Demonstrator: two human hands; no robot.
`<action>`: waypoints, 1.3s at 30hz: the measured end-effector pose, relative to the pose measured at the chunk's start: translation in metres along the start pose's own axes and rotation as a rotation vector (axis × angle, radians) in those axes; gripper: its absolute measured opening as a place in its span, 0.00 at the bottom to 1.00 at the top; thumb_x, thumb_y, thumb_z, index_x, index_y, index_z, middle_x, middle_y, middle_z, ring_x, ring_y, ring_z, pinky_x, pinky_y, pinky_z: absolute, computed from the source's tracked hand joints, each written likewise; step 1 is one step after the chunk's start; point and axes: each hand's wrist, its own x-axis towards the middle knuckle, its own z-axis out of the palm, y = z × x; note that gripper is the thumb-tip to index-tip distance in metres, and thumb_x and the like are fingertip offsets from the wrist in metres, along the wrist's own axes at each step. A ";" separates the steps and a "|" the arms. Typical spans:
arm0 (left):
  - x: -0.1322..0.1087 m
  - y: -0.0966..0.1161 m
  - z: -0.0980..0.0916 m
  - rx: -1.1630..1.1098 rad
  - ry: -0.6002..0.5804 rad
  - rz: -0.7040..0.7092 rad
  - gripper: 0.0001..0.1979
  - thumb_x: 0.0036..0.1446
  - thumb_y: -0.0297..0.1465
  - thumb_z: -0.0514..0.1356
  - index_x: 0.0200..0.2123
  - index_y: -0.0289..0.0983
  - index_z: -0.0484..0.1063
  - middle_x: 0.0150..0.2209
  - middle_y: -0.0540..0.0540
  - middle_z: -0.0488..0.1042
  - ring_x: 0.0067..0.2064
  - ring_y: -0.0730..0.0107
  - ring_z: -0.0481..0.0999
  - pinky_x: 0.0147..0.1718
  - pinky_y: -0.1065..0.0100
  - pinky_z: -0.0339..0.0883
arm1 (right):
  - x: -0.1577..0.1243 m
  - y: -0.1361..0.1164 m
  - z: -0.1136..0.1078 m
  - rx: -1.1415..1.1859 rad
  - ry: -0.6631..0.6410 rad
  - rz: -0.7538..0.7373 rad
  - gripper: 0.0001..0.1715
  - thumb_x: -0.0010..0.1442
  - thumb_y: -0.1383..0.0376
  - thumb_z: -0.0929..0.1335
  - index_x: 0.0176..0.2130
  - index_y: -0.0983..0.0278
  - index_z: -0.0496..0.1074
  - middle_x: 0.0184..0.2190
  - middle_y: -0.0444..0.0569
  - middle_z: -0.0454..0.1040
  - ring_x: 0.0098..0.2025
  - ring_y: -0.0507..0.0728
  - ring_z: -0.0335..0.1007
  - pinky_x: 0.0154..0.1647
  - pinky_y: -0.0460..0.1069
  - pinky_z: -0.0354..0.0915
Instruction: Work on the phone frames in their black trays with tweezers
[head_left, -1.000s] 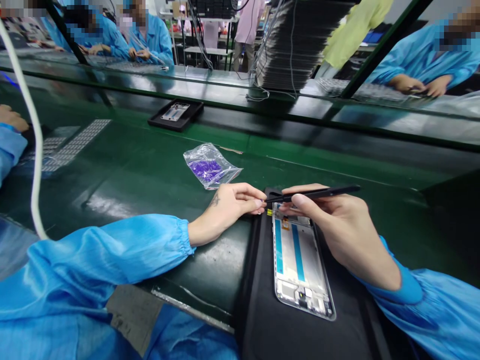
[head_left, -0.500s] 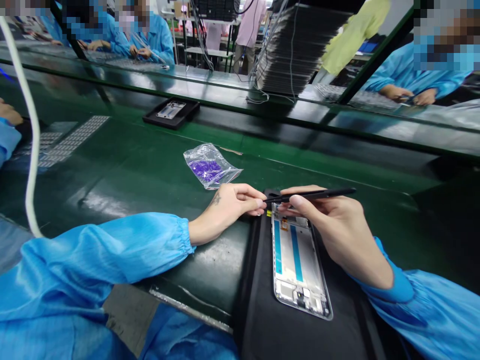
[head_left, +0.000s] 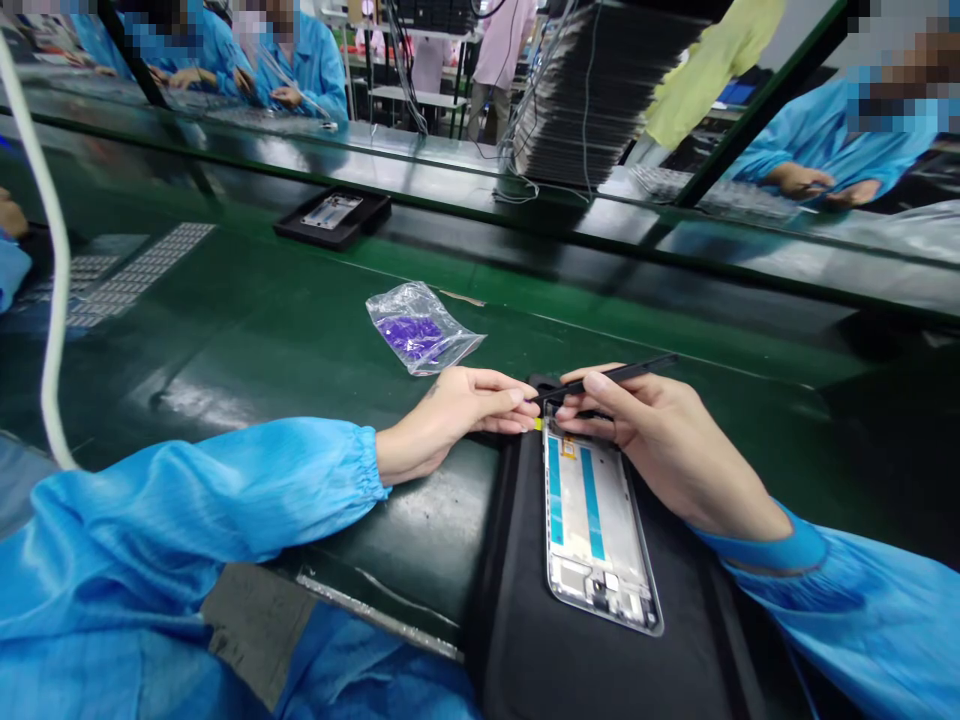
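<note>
A long black spudger (head_left: 622, 372) sits pinched in my right hand (head_left: 652, 430), its tip reaching the top edge of a silver phone frame (head_left: 592, 520). The frame lies on a black mat (head_left: 502, 620), with blue strips and a white back. My left hand (head_left: 457, 410) rests beside the frame's top end, fingers closed near the spudger tip. A small yellow tab (head_left: 538, 424) shows at the frame's top corner. My fingers hide whether the left hand pinches anything.
A clear plastic bag (head_left: 416, 328) of purple parts lies on the green conveyor belt (head_left: 247, 340). Beyond it stands a black tray (head_left: 331, 218) holding another frame. A white cable (head_left: 45, 250) runs down the left side. Co-workers in blue smocks sit across the line.
The spudger has tilted, its rear end rising and swinging towards the frame, as my right hand turned. My left hand has barely moved. The view has shifted slightly.
</note>
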 end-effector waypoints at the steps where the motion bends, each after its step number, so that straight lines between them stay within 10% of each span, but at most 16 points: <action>1: 0.000 0.000 0.000 0.001 0.000 0.001 0.09 0.63 0.26 0.64 0.45 0.28 0.78 0.41 0.38 0.82 0.39 0.72 0.82 0.45 0.72 0.76 | 0.000 0.000 0.000 0.004 -0.002 0.001 0.22 0.58 0.51 0.77 0.41 0.68 0.81 0.33 0.54 0.78 0.35 0.55 0.77 0.41 0.46 0.78; 18: -0.002 0.004 0.003 0.095 0.003 0.075 0.08 0.59 0.25 0.65 0.42 0.29 0.79 0.38 0.40 0.82 0.37 0.72 0.81 0.44 0.68 0.76 | -0.008 -0.010 0.002 -0.390 0.016 -0.288 0.15 0.61 0.53 0.75 0.36 0.63 0.81 0.37 0.48 0.79 0.33 0.56 0.78 0.35 0.46 0.77; 24: -0.004 0.007 0.003 0.169 -0.021 0.055 0.18 0.64 0.28 0.61 0.55 0.28 0.72 0.47 0.35 0.80 0.39 0.69 0.82 0.43 0.67 0.76 | -0.014 -0.015 -0.012 -0.529 0.043 -0.421 0.12 0.64 0.55 0.73 0.39 0.61 0.80 0.34 0.46 0.79 0.34 0.56 0.77 0.37 0.47 0.72; 32: 0.018 0.008 -0.005 1.064 -0.095 0.593 0.11 0.65 0.29 0.57 0.47 0.38 0.76 0.55 0.44 0.76 0.59 0.61 0.71 0.60 0.59 0.62 | -0.014 0.005 -0.049 -0.592 0.087 -0.379 0.14 0.64 0.53 0.73 0.39 0.60 0.80 0.35 0.48 0.79 0.36 0.58 0.77 0.40 0.51 0.73; 39: 0.031 -0.002 0.004 1.227 -0.079 0.562 0.08 0.62 0.28 0.57 0.44 0.38 0.73 0.58 0.43 0.70 0.63 0.60 0.64 0.64 0.57 0.56 | -0.010 0.008 -0.045 -0.618 0.074 -0.412 0.13 0.63 0.54 0.73 0.40 0.61 0.81 0.39 0.48 0.79 0.40 0.58 0.75 0.41 0.50 0.73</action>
